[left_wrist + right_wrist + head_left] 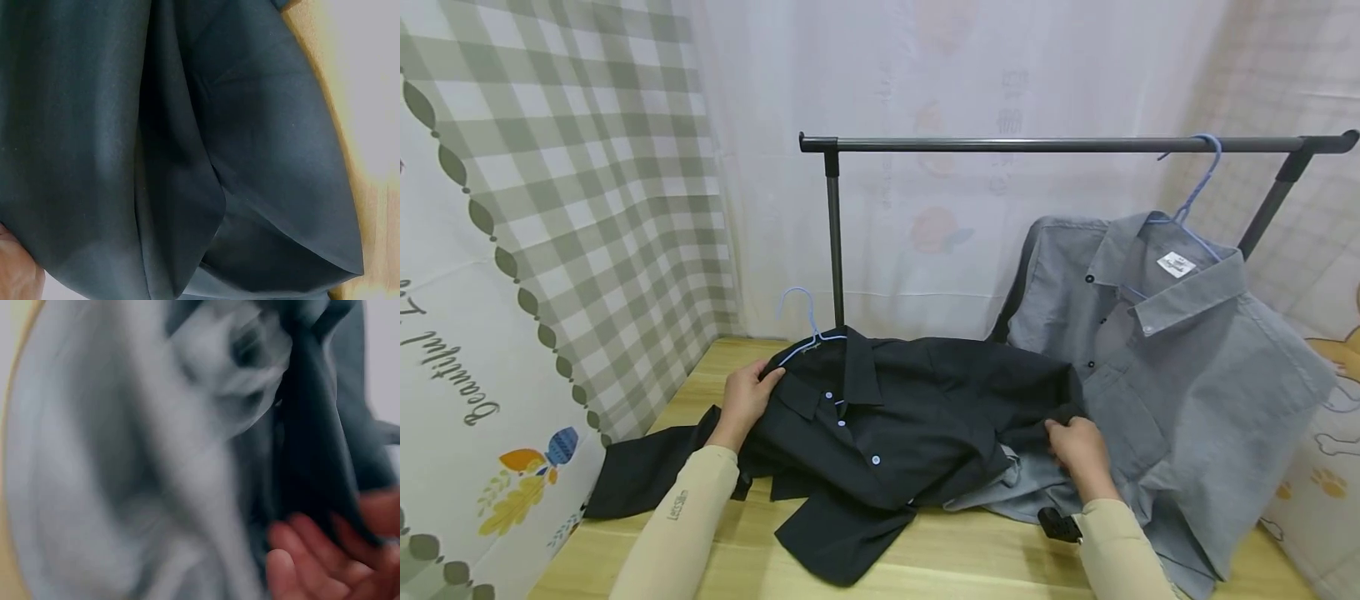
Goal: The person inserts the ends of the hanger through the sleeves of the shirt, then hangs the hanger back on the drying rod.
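Observation:
A black button-up shirt (917,425) lies spread over the table, with a light blue hanger (812,327) in its neck. The hanger's hook stands up above the collar. At one shoulder of this shirt, my left hand (748,402) pinches the cloth beside the hanger's arm; only a bit of that hand shows at the lower left of the left wrist view. My right hand (1078,450) grips the black sleeve on the other side. In the right wrist view, its fingers (306,550) bend around the dark cloth. Blur softens that view.
A grey shirt (1195,375) hangs on a blue hanger from the right end of a dark metal rack (1000,145), its lower part reaching the wooden table (985,558). Part of it lies under the black sleeve. Curtains (617,167) enclose the left, back and right.

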A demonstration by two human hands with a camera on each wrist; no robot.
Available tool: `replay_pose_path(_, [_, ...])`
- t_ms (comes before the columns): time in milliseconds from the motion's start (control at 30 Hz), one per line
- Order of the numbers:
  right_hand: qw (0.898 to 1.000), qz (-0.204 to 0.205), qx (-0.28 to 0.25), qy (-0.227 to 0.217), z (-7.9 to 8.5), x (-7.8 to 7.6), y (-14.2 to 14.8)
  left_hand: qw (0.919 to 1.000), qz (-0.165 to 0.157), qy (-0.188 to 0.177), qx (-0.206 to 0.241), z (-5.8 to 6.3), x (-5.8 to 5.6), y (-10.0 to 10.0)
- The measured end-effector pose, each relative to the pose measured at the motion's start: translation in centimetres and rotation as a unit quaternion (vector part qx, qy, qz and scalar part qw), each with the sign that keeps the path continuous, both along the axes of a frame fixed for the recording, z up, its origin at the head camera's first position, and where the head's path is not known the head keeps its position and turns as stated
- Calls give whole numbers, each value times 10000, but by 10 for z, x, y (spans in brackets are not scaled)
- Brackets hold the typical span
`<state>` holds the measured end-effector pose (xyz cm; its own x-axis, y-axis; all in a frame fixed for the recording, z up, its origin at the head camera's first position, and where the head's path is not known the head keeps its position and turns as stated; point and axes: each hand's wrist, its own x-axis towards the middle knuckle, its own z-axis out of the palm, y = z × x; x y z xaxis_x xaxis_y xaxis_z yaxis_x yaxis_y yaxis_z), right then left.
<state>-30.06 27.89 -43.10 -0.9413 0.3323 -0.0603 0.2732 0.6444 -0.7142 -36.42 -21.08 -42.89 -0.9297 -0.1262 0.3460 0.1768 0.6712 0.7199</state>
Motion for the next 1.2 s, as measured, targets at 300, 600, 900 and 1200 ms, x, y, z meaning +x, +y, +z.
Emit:
replay_pose_path(300, [9136, -2090, -1706, 3044, 62, -4, -11, 10000, 13, 3, 18, 0, 0, 1])
replay_pose_path(600, [9291, -2082, -716, 2972, 88, 0, 2, 10000, -10, 58, 9, 1, 0, 0])
replay_pose_path(900, [9880, -927, -53, 1238, 62, -1, 9, 10000, -47, 80, 31, 0, 1, 2])
replay_pose_path(1200, [9894, -478, 479, 1283, 44, -4, -10, 9994, -220, 82, 237, 4, 5, 2])
